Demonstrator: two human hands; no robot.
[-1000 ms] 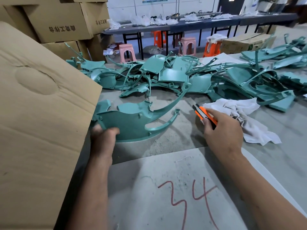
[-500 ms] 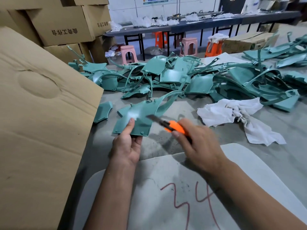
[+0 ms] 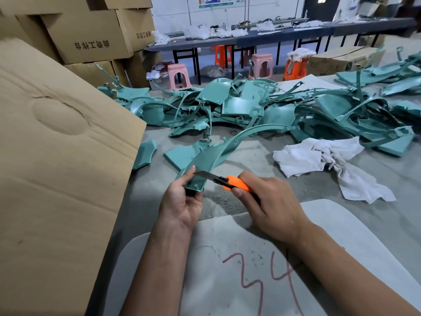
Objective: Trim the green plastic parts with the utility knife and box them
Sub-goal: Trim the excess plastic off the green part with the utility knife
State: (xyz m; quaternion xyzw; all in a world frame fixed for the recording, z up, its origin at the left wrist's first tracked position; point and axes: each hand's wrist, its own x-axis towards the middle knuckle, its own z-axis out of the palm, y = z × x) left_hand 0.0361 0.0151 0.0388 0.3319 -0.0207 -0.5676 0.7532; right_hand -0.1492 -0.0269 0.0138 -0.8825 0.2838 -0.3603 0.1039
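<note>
My left hand (image 3: 182,201) grips the near end of a long curved green plastic part (image 3: 205,159), tilted up off the table with its far arm arching right. An orange utility knife (image 3: 232,182) sits in my right hand (image 3: 271,201), fingers curled round the handle. Its extended blade lies across the near edge of the part, just beside my left thumb. A big heap of green parts (image 3: 262,108) covers the table behind. The open cardboard box flap (image 3: 57,156) stands at the left.
A white rag (image 3: 323,156) lies right of the knife. A small green piece (image 3: 143,153) rests by the flap. A grey board (image 3: 227,258) marked 34 in red is nearest me. Stacked cartons (image 3: 91,37) stand behind the flap; stools and benches are beyond.
My left hand lifted the green part from beside the box and turned it toward me. My right hand brought the knife from near the rag across to the part's near edge.
</note>
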